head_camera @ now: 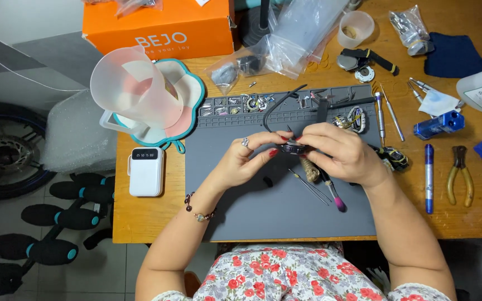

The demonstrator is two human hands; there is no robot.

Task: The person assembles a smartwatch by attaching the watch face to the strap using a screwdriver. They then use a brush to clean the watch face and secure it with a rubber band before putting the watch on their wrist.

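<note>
Over the grey work mat (263,206), both hands pinch a small dark watch case (293,147) with a black strap (277,106) curving up from it. My left hand (245,159) wears a ring and a bead bracelet and grips the case from the left. From the right, my right hand (338,153) closes on the same case and also holds a thin tool with a pink tip (335,198). Thin metal pins (311,187) and a small black bit (268,181) lie on the mat below the hands.
An orange box (160,28), a clear measuring jug (135,89) and a white power bank (146,171) sit at left. Small parts fill the mat's top tray (241,103). Screwdrivers (389,114), a blue pen (429,178), pliers (459,174), plastic bags (297,33) and a blue cloth (456,56) lie at right.
</note>
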